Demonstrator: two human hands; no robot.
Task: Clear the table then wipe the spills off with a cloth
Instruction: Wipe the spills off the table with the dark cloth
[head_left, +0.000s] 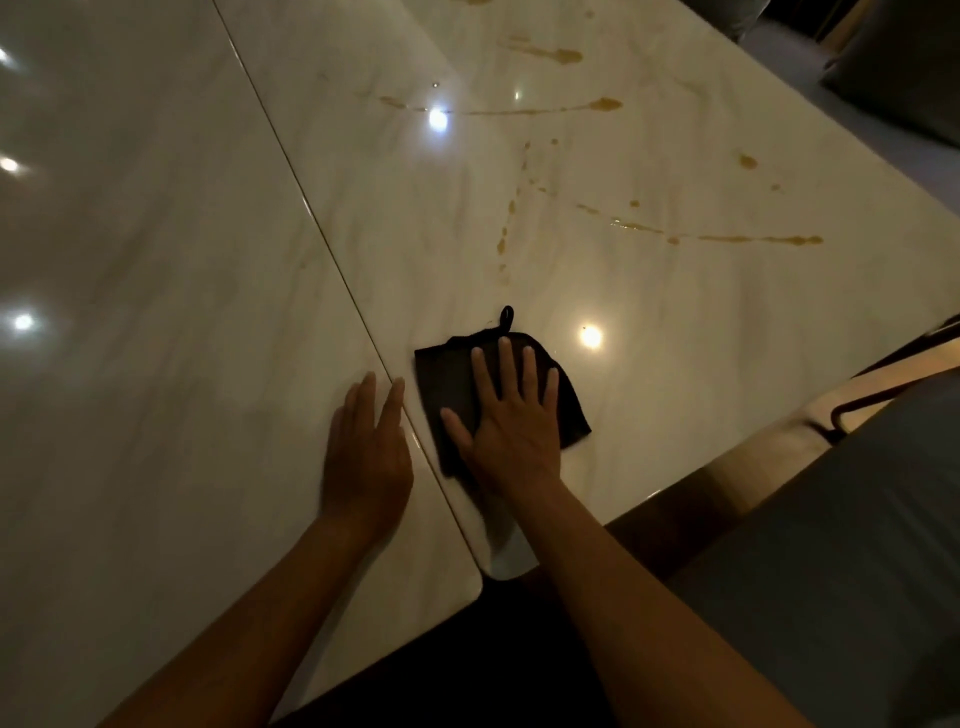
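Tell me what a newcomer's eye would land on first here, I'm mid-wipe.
The right hand pressing flat on a dark folded cloth with a hanging loop, near the front edge of the glossy pale marble table. Beyond it, amber streaks and drops of spilled liquid run across the far right of the table. The left hand lies flat beside the cloth.

a glossy marble table (156, 312) (split by a thin seam) is streaked with amber spills (753, 239); a folded black cloth (447, 384) is laid near its edge.
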